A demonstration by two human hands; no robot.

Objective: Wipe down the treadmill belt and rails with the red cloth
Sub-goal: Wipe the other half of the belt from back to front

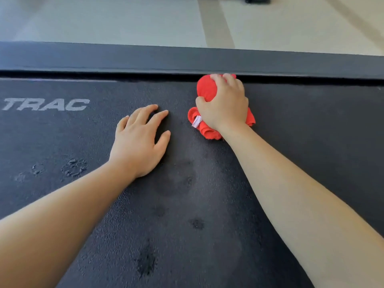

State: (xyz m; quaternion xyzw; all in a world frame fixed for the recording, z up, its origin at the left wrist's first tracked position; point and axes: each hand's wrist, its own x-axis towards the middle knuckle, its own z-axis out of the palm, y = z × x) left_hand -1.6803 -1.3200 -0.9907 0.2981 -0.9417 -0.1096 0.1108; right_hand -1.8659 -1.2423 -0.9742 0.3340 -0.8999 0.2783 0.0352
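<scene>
The black textured treadmill belt (301, 129) fills most of the head view. Its dark side rail (124, 59) runs across the far edge. My right hand (225, 102) is shut on the bunched red cloth (205, 88) and presses it on the belt right at the seam with the rail. A white tag sticks out of the cloth near my wrist. My left hand (139, 142) lies flat on the belt to the left of the cloth, fingers spread, holding nothing.
Grey "TRAC" lettering (46, 104) is printed on the belt at the left. Dark smudges and scuff marks (73, 167) dot the belt near my forearms. Beyond the rail lies a pale floor (104, 19) with a beige stripe.
</scene>
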